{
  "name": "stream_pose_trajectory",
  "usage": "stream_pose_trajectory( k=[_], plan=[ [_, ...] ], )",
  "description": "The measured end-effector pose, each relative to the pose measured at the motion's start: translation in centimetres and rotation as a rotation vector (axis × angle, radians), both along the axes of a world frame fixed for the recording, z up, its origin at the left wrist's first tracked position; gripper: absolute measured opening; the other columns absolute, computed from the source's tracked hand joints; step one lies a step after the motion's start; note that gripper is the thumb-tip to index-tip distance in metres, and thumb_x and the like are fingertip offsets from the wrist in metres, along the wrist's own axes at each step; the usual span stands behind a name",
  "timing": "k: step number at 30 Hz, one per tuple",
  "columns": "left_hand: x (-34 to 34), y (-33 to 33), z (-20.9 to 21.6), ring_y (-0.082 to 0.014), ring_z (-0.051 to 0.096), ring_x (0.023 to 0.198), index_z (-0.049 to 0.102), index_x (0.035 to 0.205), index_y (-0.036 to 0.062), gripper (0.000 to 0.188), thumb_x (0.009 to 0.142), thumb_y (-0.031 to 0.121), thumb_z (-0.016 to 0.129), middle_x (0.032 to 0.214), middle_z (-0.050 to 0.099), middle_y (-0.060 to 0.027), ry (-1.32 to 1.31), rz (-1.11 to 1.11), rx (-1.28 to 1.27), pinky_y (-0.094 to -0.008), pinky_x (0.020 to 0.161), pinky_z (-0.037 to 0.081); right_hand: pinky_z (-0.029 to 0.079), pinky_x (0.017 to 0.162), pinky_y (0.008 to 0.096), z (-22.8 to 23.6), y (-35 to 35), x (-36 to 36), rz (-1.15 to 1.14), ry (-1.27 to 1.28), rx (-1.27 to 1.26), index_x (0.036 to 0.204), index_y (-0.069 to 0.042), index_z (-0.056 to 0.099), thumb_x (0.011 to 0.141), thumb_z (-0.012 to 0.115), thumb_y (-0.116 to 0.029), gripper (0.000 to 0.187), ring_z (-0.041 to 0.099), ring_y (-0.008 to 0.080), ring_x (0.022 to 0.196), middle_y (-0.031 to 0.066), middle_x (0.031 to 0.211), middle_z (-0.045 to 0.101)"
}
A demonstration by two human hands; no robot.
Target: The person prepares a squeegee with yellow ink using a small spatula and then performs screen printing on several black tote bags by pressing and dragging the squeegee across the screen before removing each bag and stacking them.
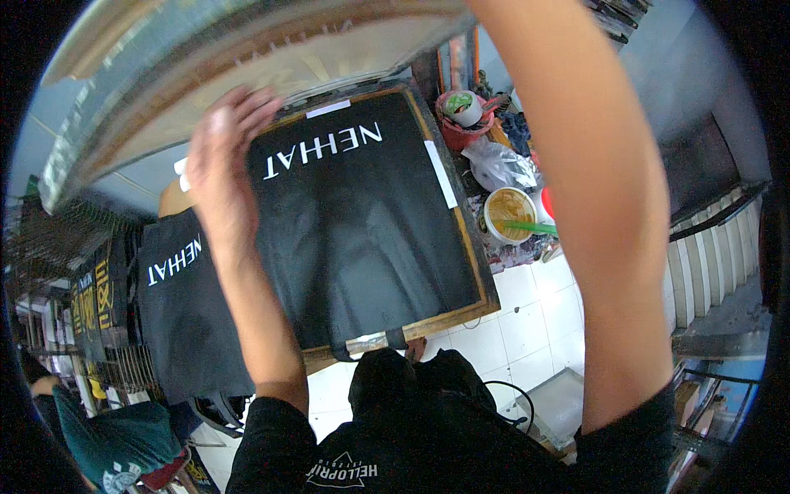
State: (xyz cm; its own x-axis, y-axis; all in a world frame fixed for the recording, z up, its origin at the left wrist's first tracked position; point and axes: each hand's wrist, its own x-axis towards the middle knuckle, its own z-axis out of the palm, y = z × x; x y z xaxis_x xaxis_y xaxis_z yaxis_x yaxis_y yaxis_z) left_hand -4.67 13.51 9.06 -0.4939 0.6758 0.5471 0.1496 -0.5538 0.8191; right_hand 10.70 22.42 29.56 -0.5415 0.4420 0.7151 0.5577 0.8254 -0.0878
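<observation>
A black tote bag [354,222] with white lettering lies flat on a wood-edged board [491,298], its handles at the near edge. Above the board's far side, a large screen-printing frame [156,103] is tilted up, smeared by motion. My left hand [226,136] is in front of the screen, near the board's far left corner; its fingers are stretched out, slightly blurred, with nothing seen in them. My right forearm reaches up past the top edge, so that hand is out of the picture. White tape strips [440,174] sit along the board's edges.
Another printed black bag [185,313] lies to the left. On the right are a tub of yellowish-brown paste [510,216] with a green tool, a clear plastic bag [504,165] and a red container [465,136]. Someone in a green shirt [123,445] is at lower left, near racks.
</observation>
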Motion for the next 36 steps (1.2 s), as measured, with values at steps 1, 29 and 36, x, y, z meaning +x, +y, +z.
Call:
stream_pose_trajectory(
  k=[1,29,36],
  plan=[
    [0.1,-2.6,0.2,-0.0319,0.067,0.111,0.059,0.129,-0.0047,0.046,0.103,0.033,0.056,0.118,0.068,-0.0252,-0.072,-0.048,0.088,-0.0413,0.101,0.05,0.054,0.084,0.0437,-0.8,-1.4,1.1,-0.025,-0.043,-0.054,0.101,0.001,0.074,0.082,0.068,-0.019,0.028,0.07,0.0352,0.091,0.0228,0.101,0.072],
    [7.0,-26.9,-18.9,-0.0294,0.075,0.086,0.057,0.115,-0.0144,0.033,0.088,0.004,0.053,0.11,0.071,-0.0267,-0.906,-0.185,-0.814,-0.0346,0.075,0.062,0.054,0.068,0.0455,-30.7,-15.2,6.5,0.384,-0.543,-0.451,0.091,-0.004,0.062,0.081,0.066,-0.018,0.018,0.069,0.0333,0.077,0.0144,0.083,0.067],
    [6.8,-27.1,-18.0,-0.0296,0.074,0.089,0.063,0.112,-0.0126,0.029,0.089,0.001,0.051,0.108,0.072,-0.023,-0.961,-0.165,-0.839,-0.0351,0.079,0.06,0.054,0.07,0.0449,-32.5,-8.7,1.4,0.398,-0.452,-0.275,0.094,-0.004,0.06,0.08,0.061,-0.012,0.015,0.068,0.0317,0.08,0.0143,0.087,0.066]
  ],
)
